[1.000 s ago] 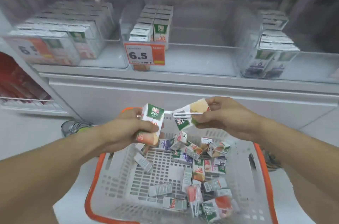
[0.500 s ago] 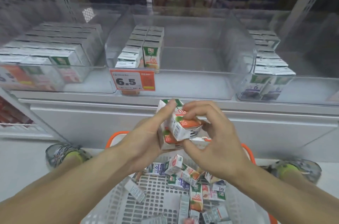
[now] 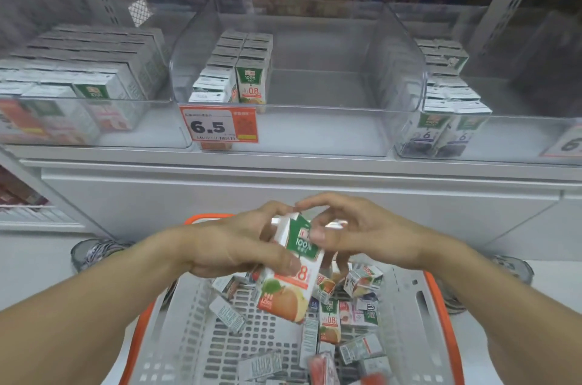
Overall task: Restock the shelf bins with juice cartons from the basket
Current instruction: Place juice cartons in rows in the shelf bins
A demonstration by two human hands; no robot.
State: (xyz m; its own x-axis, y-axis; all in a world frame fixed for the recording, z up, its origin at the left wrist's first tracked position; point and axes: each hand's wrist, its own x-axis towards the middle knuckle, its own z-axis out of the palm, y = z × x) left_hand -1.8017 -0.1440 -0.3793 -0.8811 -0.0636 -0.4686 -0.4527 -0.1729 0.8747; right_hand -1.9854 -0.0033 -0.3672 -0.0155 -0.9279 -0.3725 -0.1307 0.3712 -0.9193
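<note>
Many small green, white and orange juice cartons [image 3: 329,320] are seen lying loose and jumbled on the slotted floor of the white plastic basket with an orange rim [image 3: 439,306], mostly toward its right half, so a large part of the stock is judged still to be shelved. Just above the basket, a green-topped carton with an orange fruit print [image 3: 291,277] is held tilted between both hands, its top pointing up and away. The left hand [image 3: 239,246] is curled round the carton's left side, with the thumb pressed across its printed face. The right hand [image 3: 362,236] is arched over the carton's top, its thumb touching the green panel and its forefinger bent toward the left fingertips; whether a second carton is gripped behind the first cannot be told. Farther off, on the white metal shelf [image 3: 283,170], three clear plastic bins are shown side by side. The left bin [image 3: 94,139] is packed nearly full with cartons. The middle bin [image 3: 315,132], marked by an orange and white price tag reading 6.5 [image 3: 219,126], contains only two rows of upright cartons [image 3: 239,69] against its left wall, with the remaining floor bare; most of the restocking is therefore judged outstanding there. The right bin [image 3: 409,145] contains rows along its left side only.
</note>
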